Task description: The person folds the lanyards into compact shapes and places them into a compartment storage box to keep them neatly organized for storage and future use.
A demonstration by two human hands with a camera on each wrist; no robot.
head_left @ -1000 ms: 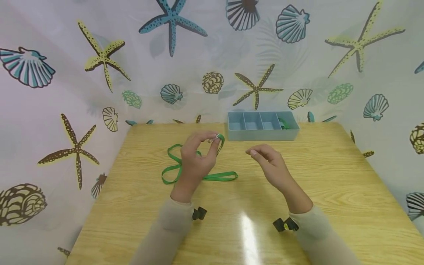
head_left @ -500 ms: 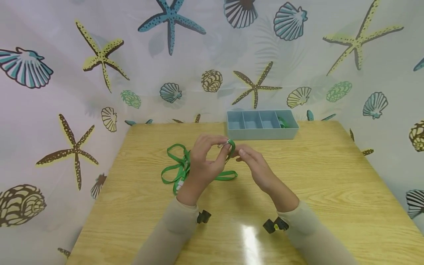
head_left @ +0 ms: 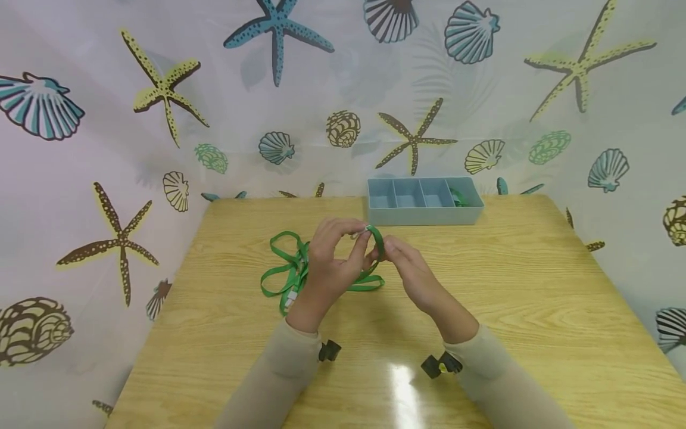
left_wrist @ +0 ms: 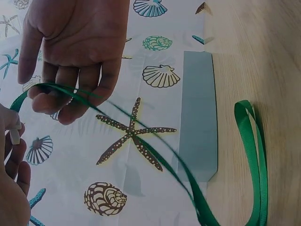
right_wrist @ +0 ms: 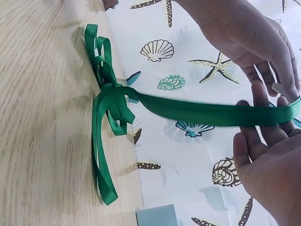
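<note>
My left hand (head_left: 333, 265) pinches the end of a green lanyard (head_left: 377, 241) between thumb and fingers, with a small white fitting at the fingertips. From there the strap arches over to my right hand (head_left: 417, 275), whose fingers lie against it. In the right wrist view the flat strap (right_wrist: 202, 113) crosses these fingers, and the thumb is apart from it. The strap runs down to more looped green lanyards (right_wrist: 112, 96) on the table. A white buckle (head_left: 291, 297) shows among those loops beside my left wrist.
A blue-grey box (head_left: 426, 217) with several compartments stands at the table's back edge; its rightmost compartment holds a green lanyard (head_left: 458, 198). A wood-grain table (head_left: 536, 286) lies under everything. Behind it hangs a white curtain (head_left: 300, 107) printed with shells and starfish.
The left hand has moved a little to the right with the lanyard end. The right hand has come leftward from apart until its fingers touch the strap.
</note>
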